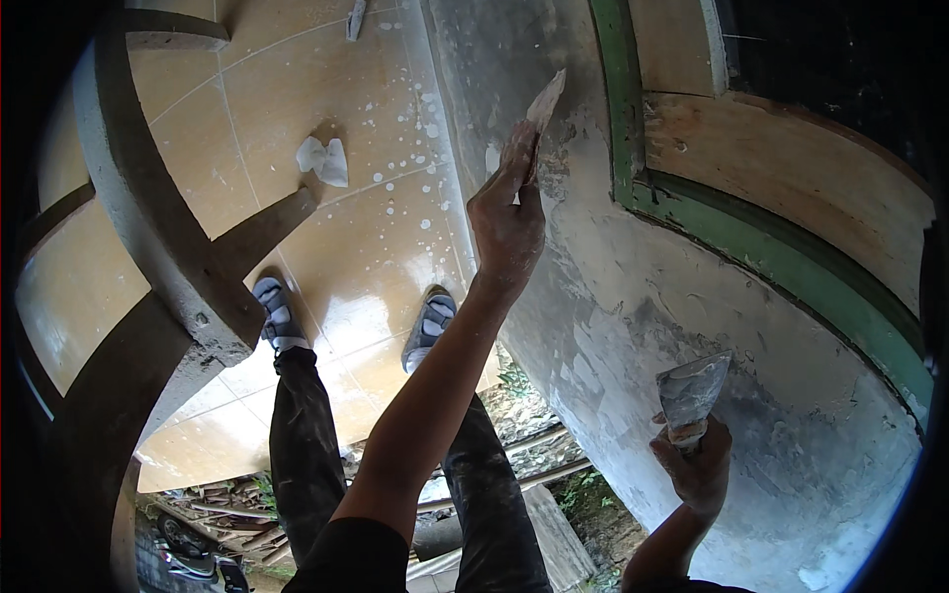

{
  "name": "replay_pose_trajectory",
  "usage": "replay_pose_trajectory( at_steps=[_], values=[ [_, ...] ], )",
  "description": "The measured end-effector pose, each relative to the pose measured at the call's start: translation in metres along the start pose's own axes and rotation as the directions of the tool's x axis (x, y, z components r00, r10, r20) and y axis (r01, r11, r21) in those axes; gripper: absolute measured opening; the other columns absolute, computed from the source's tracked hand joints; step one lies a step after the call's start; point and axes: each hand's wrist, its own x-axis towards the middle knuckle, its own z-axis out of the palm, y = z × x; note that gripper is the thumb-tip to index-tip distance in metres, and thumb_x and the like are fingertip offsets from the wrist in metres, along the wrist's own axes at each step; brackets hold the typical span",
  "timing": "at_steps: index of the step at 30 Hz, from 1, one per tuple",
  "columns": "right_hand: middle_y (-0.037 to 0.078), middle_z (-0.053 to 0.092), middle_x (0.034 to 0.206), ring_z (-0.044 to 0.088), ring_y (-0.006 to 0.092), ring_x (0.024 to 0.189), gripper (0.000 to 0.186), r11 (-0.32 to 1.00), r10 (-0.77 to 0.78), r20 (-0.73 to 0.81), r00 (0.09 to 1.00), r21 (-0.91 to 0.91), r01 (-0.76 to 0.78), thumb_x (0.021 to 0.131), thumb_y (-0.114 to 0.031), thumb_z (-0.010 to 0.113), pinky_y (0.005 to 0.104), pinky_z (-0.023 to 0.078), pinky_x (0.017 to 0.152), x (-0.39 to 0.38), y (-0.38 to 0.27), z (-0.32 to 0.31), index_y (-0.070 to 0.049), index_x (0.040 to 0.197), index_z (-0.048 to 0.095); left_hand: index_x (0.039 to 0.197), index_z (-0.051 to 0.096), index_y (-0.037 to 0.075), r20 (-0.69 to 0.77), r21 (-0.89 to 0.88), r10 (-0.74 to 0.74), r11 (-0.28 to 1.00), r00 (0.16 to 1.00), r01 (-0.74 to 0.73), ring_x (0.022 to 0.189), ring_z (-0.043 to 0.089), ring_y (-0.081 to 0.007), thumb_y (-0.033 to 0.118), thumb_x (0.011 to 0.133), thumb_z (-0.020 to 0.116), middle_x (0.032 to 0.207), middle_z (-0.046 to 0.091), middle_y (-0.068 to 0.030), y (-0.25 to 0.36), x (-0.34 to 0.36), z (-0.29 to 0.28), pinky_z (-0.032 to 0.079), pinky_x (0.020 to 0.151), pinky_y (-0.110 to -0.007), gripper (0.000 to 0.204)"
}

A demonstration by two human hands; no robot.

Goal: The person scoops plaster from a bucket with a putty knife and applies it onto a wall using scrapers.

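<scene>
My left hand point(509, 217), fingers closed, grips a putty knife point(547, 101) whose whitish blade is turned nearly edge-on against the grey wall point(583, 287). Most of its handle is hidden by my fingers. Lower down on the right, my right hand point(700, 469) is wrapped round the handle of a second, wider putty knife point(694, 390). Its blade points up and is smeared with white filler, in front of the wall. Patchy white and grey filler coats the wall beside both hands.
A green frame point(761, 232) borders the wall at upper right. Dark wooden beams point(163, 217) stand at left. On the tiled floor point(366, 237) are white splatters and a crumpled white scrap point(323, 160). Beyond the floor's edge lie wood pieces point(554, 534) and a motorbike point(193, 558).
</scene>
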Motion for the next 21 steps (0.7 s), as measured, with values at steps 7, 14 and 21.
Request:
replay_pose_trajectory(
  at_steps=[7, 14, 21],
  values=[
    [0.005, 0.058, 0.065, 0.057, 0.0145, 0.062, 0.03, 0.983, 0.133, -0.011, 0.991, 0.13, -0.131, 0.065, -0.01, 0.077, 0.0367, 0.049, 0.073, -0.014, 0.011, -0.009, 0.001, 0.086, 0.058, 0.121, 0.056, 0.001, 0.016, -0.063, 0.262, 0.963, 0.965, -0.261, 0.122, 0.047, -0.033, -0.014, 0.08, 0.049, 0.123, 0.055, -0.0211, -0.011, -0.004, 0.027, 0.038, 0.104, -0.042, 0.044],
    [0.004, 0.059, 0.064, 0.058, 0.0156, 0.059, 0.029, 0.989, 0.055, -0.013, 0.998, 0.137, -0.052, 0.064, -0.013, 0.078, 0.0415, 0.048, 0.075, -0.014, 0.018, -0.011, -0.001, 0.082, 0.058, 0.12, 0.058, 0.002, 0.097, -0.058, 0.316, 0.948, 0.944, -0.312, 0.124, 0.045, -0.031, -0.017, 0.077, 0.047, 0.125, 0.054, -0.019, -0.015, -0.008, 0.039, 0.034, 0.107, -0.043, 0.048],
    [0.004, 0.058, 0.063, 0.057, 0.0157, 0.057, 0.028, 0.991, 0.07, 0.003, 0.998, 0.116, -0.07, 0.064, -0.011, 0.076, 0.042, 0.048, 0.077, -0.011, 0.016, -0.01, -0.001, 0.083, 0.059, 0.118, 0.059, 0.004, 0.274, -0.087, 0.291, 0.957, 0.917, -0.278, 0.124, 0.044, -0.0308, -0.02, 0.073, 0.045, 0.125, 0.054, -0.0182, -0.027, -0.029, 0.018, 0.033, 0.108, -0.043, 0.053]
  ],
)
